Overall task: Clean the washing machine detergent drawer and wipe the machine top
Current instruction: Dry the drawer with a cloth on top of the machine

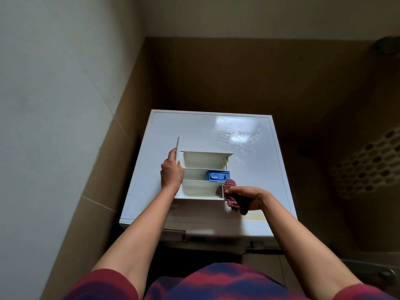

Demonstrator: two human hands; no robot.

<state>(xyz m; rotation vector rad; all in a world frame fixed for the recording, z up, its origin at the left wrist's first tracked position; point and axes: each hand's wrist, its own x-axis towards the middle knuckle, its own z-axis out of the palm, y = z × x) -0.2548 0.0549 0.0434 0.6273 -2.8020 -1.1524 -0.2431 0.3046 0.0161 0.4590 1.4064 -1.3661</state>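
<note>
While the detergent drawer (203, 176) lies on the washing machine top (194, 131), the left hand (172, 173) grips its front panel at the left end and the right hand (249, 197) pinches a red checked cloth (230, 192) against the drawer's near right corner, beside the blue insert (217, 176).

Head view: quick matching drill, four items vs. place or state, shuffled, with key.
Items:
1. detergent drawer
2. blue insert
3. cloth
4. left hand

Places or states:
A. held in the right hand at the drawer's right end
B. lying on the machine top
C. holding the drawer's front panel
D. sitting in the drawer's middle compartment

Pairs: 1-B, 2-D, 3-A, 4-C
</note>
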